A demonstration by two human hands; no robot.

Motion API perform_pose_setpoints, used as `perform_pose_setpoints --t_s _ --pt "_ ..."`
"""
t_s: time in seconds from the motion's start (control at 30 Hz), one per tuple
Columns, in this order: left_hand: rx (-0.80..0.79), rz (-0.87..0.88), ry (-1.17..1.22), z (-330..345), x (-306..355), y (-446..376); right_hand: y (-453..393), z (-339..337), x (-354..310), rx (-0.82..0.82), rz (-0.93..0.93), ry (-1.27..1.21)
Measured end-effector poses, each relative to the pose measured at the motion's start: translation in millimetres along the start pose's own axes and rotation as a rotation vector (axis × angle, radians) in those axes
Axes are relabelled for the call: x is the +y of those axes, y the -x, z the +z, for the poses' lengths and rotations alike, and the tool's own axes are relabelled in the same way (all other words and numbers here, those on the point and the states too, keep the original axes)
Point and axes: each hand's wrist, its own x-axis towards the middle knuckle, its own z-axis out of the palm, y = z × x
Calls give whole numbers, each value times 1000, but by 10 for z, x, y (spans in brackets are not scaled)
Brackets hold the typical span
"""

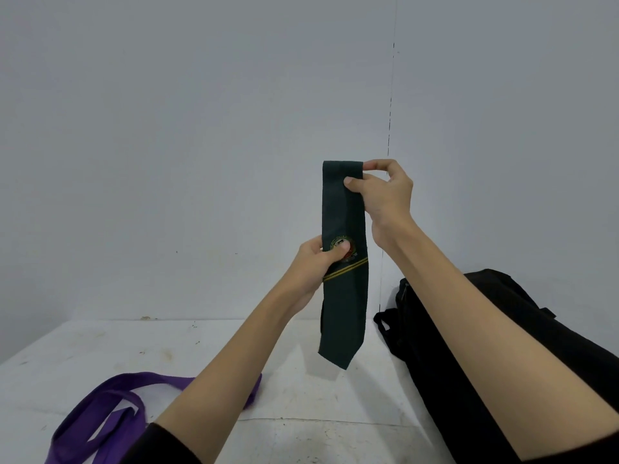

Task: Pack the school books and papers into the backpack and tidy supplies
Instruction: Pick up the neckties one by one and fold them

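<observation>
- Our right hand [385, 192] pinches the folded top edge of a dark green school tie [341, 212] between thumb and forefinger, the grip closed tight on the cloth.
- Our left hand [316, 262] grips the same tie lower down, thumb pressed over its round crest just above two yellow diagonal stripes.
- We hold the tie upright in the air above the bench [301, 430], its pointed end hanging free below our left hand.
- A black backpack [435, 346] lies on the bench to the right, partly under our right forearm.
- A purple fabric strap [100, 406] lies looped on the bench at lower left, under our left forearm.
</observation>
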Motion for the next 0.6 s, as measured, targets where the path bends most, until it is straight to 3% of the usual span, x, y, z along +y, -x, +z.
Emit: perform_pose_setpoints --t_s 0.3,0.6 --pt "-180 -83 116 131 -113 176 -59 -18 -25 45 9 -15" --pt "-191 -143 30 29 -113 365 -228 -166 69 152 54 -20"
